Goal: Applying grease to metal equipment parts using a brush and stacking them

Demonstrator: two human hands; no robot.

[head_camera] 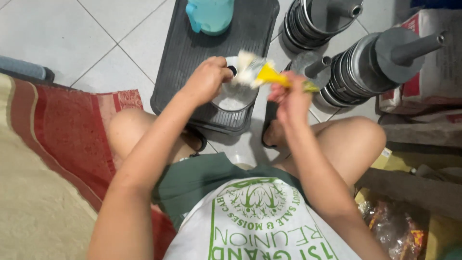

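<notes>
Head view: I sit on the floor over a dark tray.
Left hand: clamped on the pan rim, above the tray.
Right hand: closed around the yellow brush handle.
Pan: thin metal, light, likely greasy; rim grips best.
Brush: soft bristles, stiff handle.

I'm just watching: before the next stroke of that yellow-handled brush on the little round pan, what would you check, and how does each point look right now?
1. Left hand steadying the round pan: ok, fingers rest on its rim.
2. Right hand gripping the brush: ok, closed around the yellow handle.
3. Bristles over the pan: ok, the pale bristle end lies above its rim.
4. Pan seated on the dark tray: ok, near the tray's front edge.
5. Blue jug clear of the hands: ok, it stands at the tray's far end.
6. Coating on the bristles: cannot tell, blurred.
</notes>
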